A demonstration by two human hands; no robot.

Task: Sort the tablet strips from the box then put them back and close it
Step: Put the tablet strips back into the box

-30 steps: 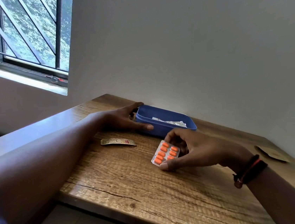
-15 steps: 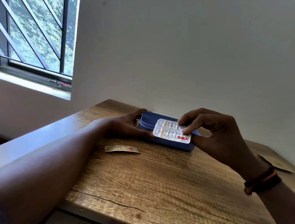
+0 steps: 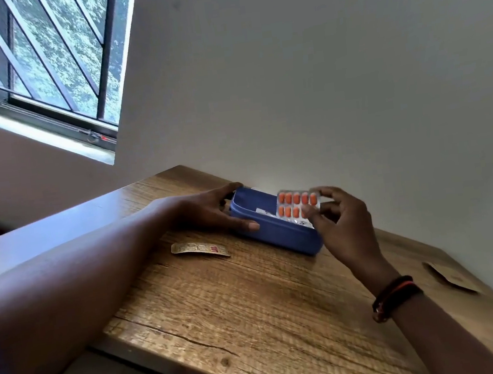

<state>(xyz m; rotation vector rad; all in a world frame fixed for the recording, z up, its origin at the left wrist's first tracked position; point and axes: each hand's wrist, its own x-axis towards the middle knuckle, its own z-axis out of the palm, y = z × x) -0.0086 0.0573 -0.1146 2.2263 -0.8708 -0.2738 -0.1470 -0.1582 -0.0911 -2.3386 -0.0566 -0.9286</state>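
While the left hand clasps the near end of the blue box, with the thumb laid along its smooth plastic wall and the fingers round the far side, the right hand pinches an orange tablet strip by its edge, tilted just above the open box. This strip is a glossy foil blister. Five oval tablets show in its upper row, and the lower row is partly hidden by a finger.

Three strips can be counted. One is held, a pale strip lies inside the rounded box, and a flat gold strip lies on the table beside the left wrist. The table is coarse-grained wood with a crack near its front edge.

A banded bracelet circles the right wrist, and a brown paper scrap lies well apart, near the wall.
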